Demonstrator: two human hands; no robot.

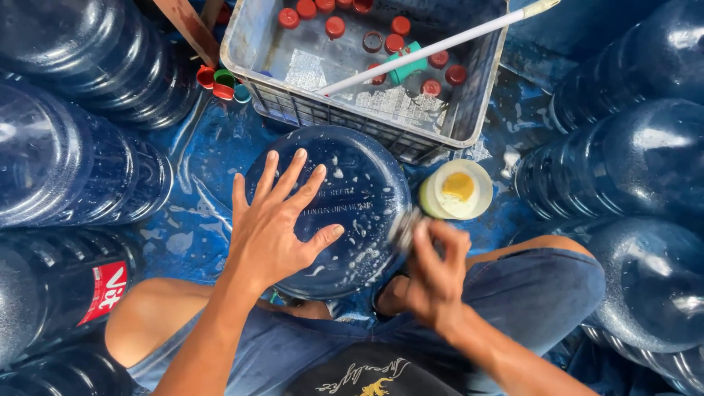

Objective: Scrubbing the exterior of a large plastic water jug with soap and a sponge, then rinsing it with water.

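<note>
left hand (275, 224): flat, fingers spread, palm pressed on soapy base of large blue translucent plastic water jug (345, 198) | right hand (433, 275): blurred, fingers closed on small grey scrubbing pad (405, 229) at jug's right edge | jug: between knees, on wet blue floor (205, 147), near grey plastic crate (469, 110) of red caps | small round yellow-white tub (458, 189): just right of jug

A grey plastic crate (480, 88) is sitting at the top, holding red bottle caps (335, 26), a teal cap (408, 67) and a white rod (425, 50) that is leaning across its rim. Loose red and green caps (222, 82) are lying just beside its left wall on the wet blue floor (187, 235). Large blue water jugs (73, 169) are crowding both sides, one bearing a red label (103, 292).
</note>
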